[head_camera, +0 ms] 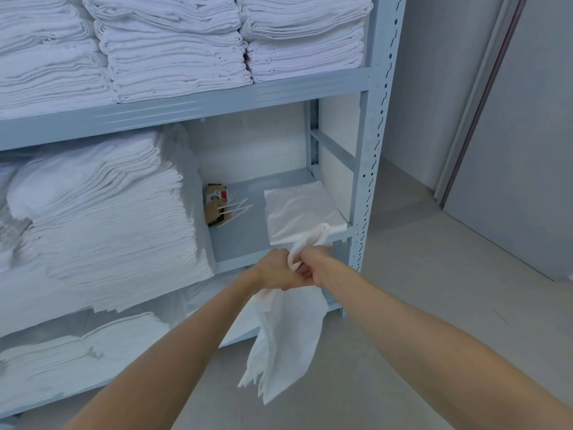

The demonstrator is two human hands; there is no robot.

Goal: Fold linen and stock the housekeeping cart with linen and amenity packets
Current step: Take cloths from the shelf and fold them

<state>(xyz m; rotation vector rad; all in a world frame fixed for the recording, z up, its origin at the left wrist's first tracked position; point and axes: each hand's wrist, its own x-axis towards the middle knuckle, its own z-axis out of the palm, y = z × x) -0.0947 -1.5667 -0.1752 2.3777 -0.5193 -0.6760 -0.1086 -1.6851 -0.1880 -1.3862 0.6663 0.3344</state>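
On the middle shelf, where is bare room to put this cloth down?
Bare shelf lies between the big stack and the flat sheet, in front of the packets. The upper shelf is packed with stacks.

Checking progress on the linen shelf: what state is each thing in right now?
Left hand: grips the cloth.
Right hand: grips the cloth.
White cloth: unfolded, hanging from both hands.
Folded cloth: lying flat on the middle shelf.
Cardboard box: open, sticks poking out.
Linen stacks: folded, piled on shelves.
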